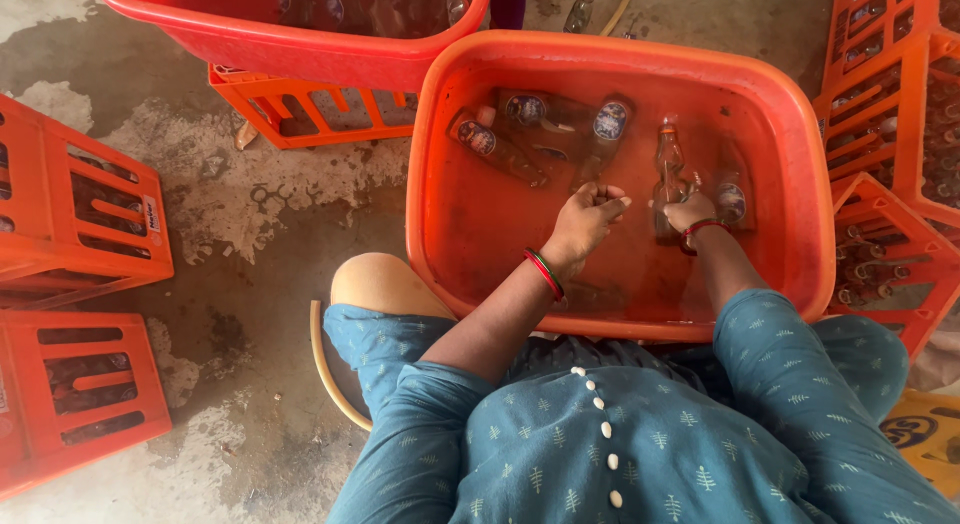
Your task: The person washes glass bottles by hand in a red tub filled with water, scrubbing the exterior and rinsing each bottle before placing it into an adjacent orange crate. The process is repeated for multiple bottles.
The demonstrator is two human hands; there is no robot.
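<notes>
I'm looking down at my right hand [690,212], dipped into the water and wrapped around the lower body of a clear glass bottle [668,174] that stands neck-up near the middle of the orange tub [440,134]; fingers are curled tight on the glass, and a red bangle sits on that wrist. My left hand [585,222] hovers just beside it, toward the tub's centre, closed into a loose fist with the fingertips pinched together; I cannot tell whether anything small is held inside it. Red and green bangles circle that wrist too. Further out in the tub, three more labelled bottles [495,144] lie on their sides under the murky water at the far wall, and another one [732,196] lies right behind my right hand. Beyond the tub's far rim sits a red tub [300,49], propped on an orange crate [310,114]. To the tub's left, across wet concrete, stand more orange crates [80,214]; to its right, stacked crates [890,104] hold bottles. A pale hose [325,374] curves by my knee, near the tub's close corner.
</notes>
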